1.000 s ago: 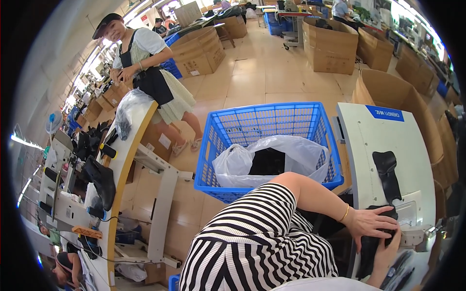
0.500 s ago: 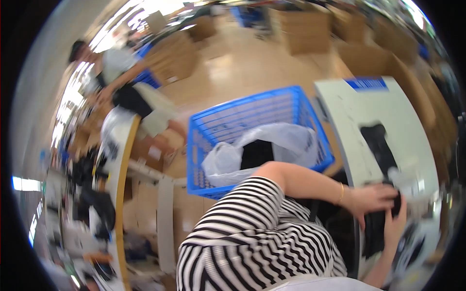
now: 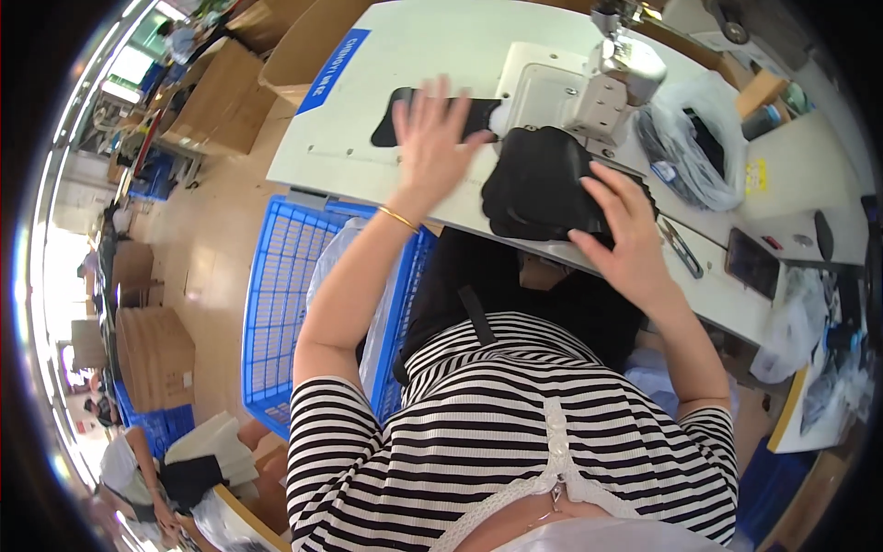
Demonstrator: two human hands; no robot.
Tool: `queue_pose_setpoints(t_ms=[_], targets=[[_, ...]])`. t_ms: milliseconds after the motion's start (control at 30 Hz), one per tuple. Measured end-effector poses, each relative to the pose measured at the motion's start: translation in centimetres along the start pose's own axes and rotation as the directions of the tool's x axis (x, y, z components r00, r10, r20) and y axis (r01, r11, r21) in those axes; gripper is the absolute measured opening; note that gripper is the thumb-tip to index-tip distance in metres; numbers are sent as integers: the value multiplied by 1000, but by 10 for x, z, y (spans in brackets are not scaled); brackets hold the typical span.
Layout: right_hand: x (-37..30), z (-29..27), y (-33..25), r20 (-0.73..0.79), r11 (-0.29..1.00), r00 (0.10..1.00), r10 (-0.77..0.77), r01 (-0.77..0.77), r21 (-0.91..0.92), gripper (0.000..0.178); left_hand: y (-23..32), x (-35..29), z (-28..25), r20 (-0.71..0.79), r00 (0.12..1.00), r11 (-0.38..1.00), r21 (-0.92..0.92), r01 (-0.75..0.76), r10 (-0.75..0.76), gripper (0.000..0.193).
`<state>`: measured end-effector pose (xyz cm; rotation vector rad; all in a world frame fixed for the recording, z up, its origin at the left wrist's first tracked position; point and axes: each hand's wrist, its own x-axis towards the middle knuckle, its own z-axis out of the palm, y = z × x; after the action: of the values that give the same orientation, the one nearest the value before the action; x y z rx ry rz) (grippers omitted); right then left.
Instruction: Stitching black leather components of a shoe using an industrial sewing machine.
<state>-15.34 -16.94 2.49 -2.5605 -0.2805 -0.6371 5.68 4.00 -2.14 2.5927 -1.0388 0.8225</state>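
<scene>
My left hand (image 3: 432, 152) is spread out, blurred at the fingertips, above or on a flat black cut piece (image 3: 389, 120); contact cannot be told. That piece lies on the pale sewing table (image 3: 345, 152). Nearer to me, a stack of black shaped pieces (image 3: 543, 184) sits at the table's front edge. My right hand (image 3: 630, 235) rests on the stack's right side, thumb and fingers apart. Just beyond the stack stands the sewing machine head (image 3: 616, 87); the stack hides part of its bed.
Right of the stack lie small thread snips (image 3: 681, 248), a phone (image 3: 752, 262) and a clear plastic bag (image 3: 704, 138) with dark contents. A blue basket (image 3: 285, 304) stands below the table's left side. Cardboard boxes (image 3: 216, 97) and a co-worker (image 3: 129, 474) are farther left.
The view has swung right, toward the sewing table. My hands were together at the black stack; my left hand has come away to the flat piece, while my right stays at the stack.
</scene>
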Motion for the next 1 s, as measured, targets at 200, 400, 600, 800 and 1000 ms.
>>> queue_pose_setpoints(t_ms=[200, 400, 600, 800, 1000], targets=[[-14, 20, -15, -64, 990, 996, -67, 74, 116, 50, -60, -1, 43, 286, 914, 957, 53, 284, -287, 69], [-39, 12, -2, -181, 995, 979, 89, -81, 54, 46, -20, 19, 33, 42, 996, 996, -49, 81, -79, 52], [-42, 19, 0, -166, 989, 975, 147, -144, 29, 52, 32, -7, -6, 376, 854, 562, -643, 520, -360, 40], [-6, 48, -3, 41, 998, 998, -39, 40, -47, 53, 67, -25, -7, 402, 855, 585, -625, 517, -326, 44], [-29, 19, -8, -98, 998, 994, 37, -31, 58, 45, 66, -25, -20, 373, 850, 456, -724, 517, -372, 67]])
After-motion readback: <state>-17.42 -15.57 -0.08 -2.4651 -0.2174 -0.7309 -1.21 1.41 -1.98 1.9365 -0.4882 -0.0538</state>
